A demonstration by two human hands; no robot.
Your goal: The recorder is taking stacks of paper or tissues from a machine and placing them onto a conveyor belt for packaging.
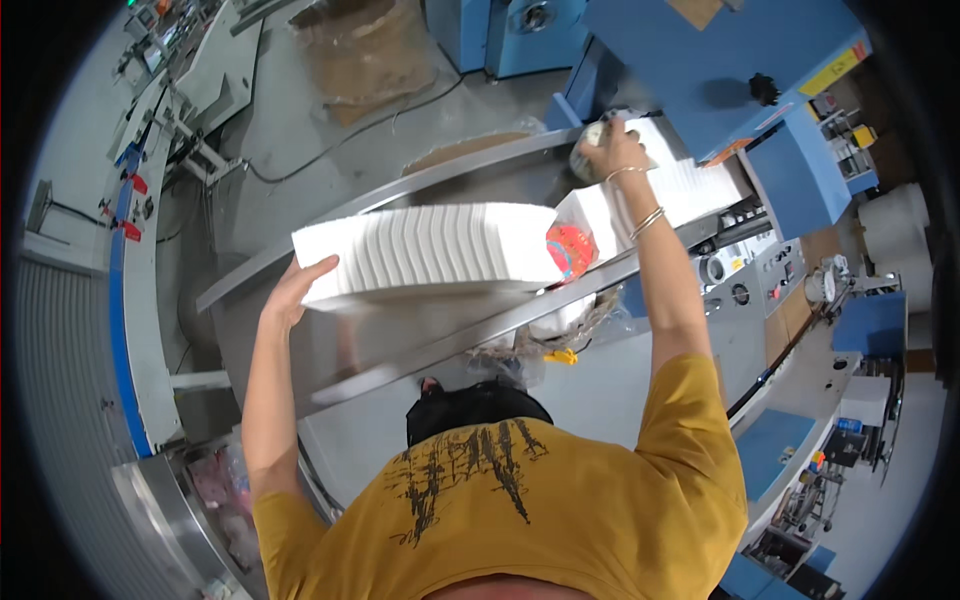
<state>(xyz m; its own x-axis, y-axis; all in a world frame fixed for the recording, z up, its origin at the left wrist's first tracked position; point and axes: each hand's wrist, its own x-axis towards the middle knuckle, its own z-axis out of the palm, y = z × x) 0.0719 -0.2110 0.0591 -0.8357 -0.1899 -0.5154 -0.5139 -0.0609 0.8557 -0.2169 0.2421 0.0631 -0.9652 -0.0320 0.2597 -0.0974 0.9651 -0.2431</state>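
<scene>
A long white stack of folded paper (430,245), rippled along its side, lies in a shallow metal trough (480,325). My left hand (290,290) grips the stack's left end, its thumb over the edge and its other fingers partly hidden. Against the right end sits a round red piece with coloured print (571,251). Farther right, my right hand (617,152) is closed over a round, pale object (588,155); its kind is unclear, since the fingers cover part of it. More white folded paper (690,180) lies beside that hand, running toward the blue machine.
A blue machine housing (680,70) with a black knob overhangs the trough's far right. Control panels (780,270) stand at the right. A cable (340,150) crosses the floor near a plastic-wrapped brown bundle (365,55). Plastic bags and a yellow item (562,356) lie below the trough.
</scene>
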